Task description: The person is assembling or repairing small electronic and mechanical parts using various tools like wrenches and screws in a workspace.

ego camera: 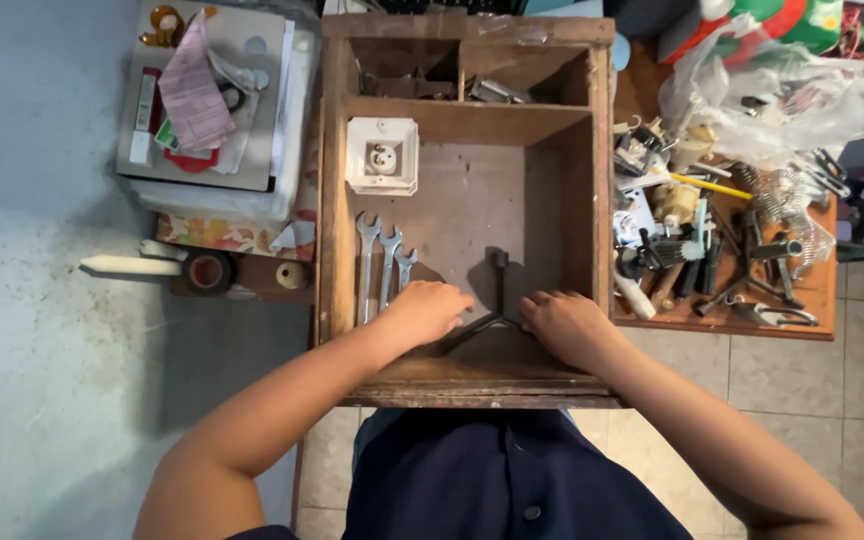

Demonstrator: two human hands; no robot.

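Wooden tool tray [332,200]: dark metal Y-shaped socket wrench [498,290] lay stem-away btwn left hand [430,310] & right hand [564,322], both curled on its near arms.

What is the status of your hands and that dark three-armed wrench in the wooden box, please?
Left hand and right hand both resting on the dark three-armed socket wrench. Wrench flat on the wooden box floor. Three silver open-ended spanners beside left hand, not blocking.

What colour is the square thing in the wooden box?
The square socket is white, lying beside the box wall. The head view shows it best.
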